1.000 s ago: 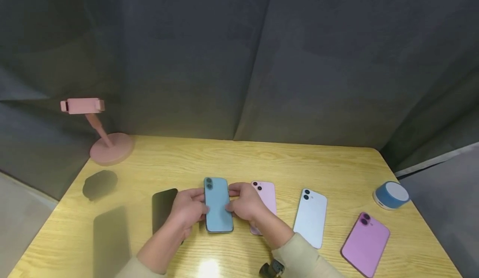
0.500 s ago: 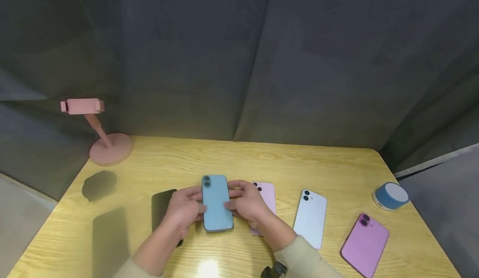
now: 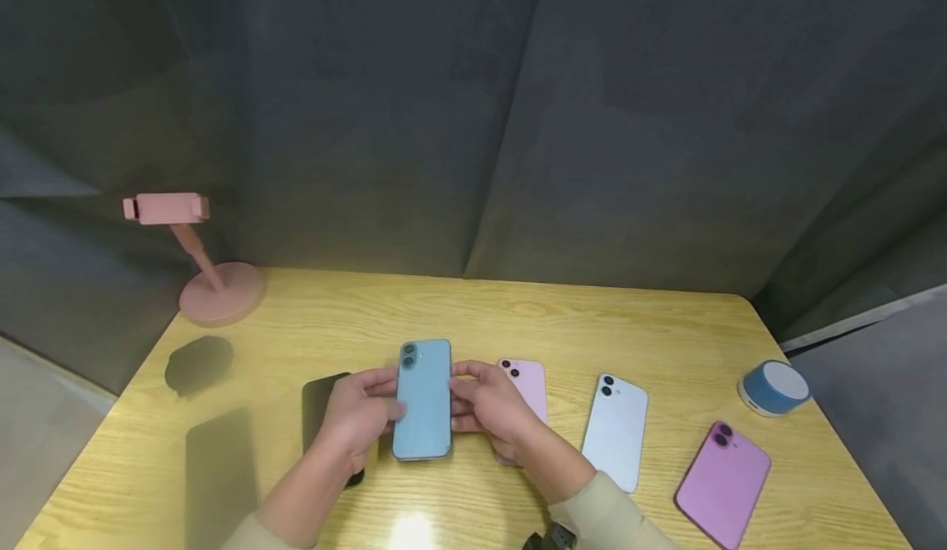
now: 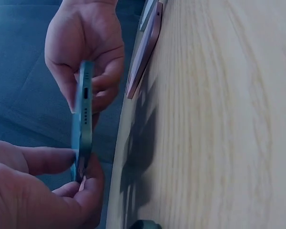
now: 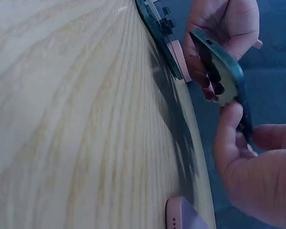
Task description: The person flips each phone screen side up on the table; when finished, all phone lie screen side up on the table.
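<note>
A light blue phone (image 3: 423, 402) is held above the table between both hands, its camera side facing the head camera. My left hand (image 3: 358, 410) grips its left edge, thumb on the back and fingers underneath. At the right edge, my right hand (image 3: 491, 402) pinches the phone, its fingertips along the side. The left wrist view shows the phone (image 4: 86, 109) edge-on, with its charging port and speaker holes visible. Part of the dark screen side of the phone (image 5: 214, 67) shows in the right wrist view, partly covered by fingers.
A black phone (image 3: 316, 406) lies by the left wrist, a pink phone (image 3: 528, 390) partly under the right forearm. Farther right are a white phone (image 3: 616, 435), a purple phone (image 3: 723, 484) and a blue round speaker (image 3: 769, 390). A pink phone stand (image 3: 222, 295) stands at back left.
The blue phone has shifted slightly left and away from the body, turning a little upright. The right thumb has slid off its back to the edge. Other phones stay put.
</note>
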Tool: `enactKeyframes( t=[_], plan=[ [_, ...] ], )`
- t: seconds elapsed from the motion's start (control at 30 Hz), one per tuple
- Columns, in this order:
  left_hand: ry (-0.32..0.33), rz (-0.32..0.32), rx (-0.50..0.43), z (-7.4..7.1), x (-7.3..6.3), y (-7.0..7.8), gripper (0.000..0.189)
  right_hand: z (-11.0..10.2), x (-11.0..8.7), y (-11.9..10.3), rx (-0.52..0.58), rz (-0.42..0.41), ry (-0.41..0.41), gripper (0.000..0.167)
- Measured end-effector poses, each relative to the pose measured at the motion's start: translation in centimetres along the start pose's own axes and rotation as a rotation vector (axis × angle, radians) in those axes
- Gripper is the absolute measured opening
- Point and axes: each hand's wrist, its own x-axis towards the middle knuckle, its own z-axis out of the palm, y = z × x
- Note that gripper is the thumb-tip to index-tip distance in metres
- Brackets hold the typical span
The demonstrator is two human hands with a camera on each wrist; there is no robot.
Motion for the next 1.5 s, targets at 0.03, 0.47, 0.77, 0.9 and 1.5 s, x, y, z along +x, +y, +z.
enactKeyframes(
  t=[0.03,0.47,0.77,0.9,1.5],
  plan=[
    [0.002,-0.003,0.01,0.0,0.0,0.0,0.05,0.0,-0.1,0.1,0.009,-0.008,-0.017,0.031],
    [-0.062,0.077,0.087,0.6,-0.9,1.3,0.063,0.7,-0.8,0.4,0.037,-0.106,-0.181,0.051],
    [-0.148,0.12,-0.001,0.9,-1.3,1.5,0.07,2.0,-0.9,0.6,-0.007,-0.14,-0.2,0.058],
    [-0.148,0.156,-0.005,1.0,-1.5,1.5,0.041,2.3,-0.8,0.6,-0.097,-0.169,-0.203,0.059],
    [-0.03,0.077,-0.063,0.2,-1.1,0.8,0.049,0.9,-0.4,0.4,-0.12,-0.227,0.105,0.054]
  ],
)
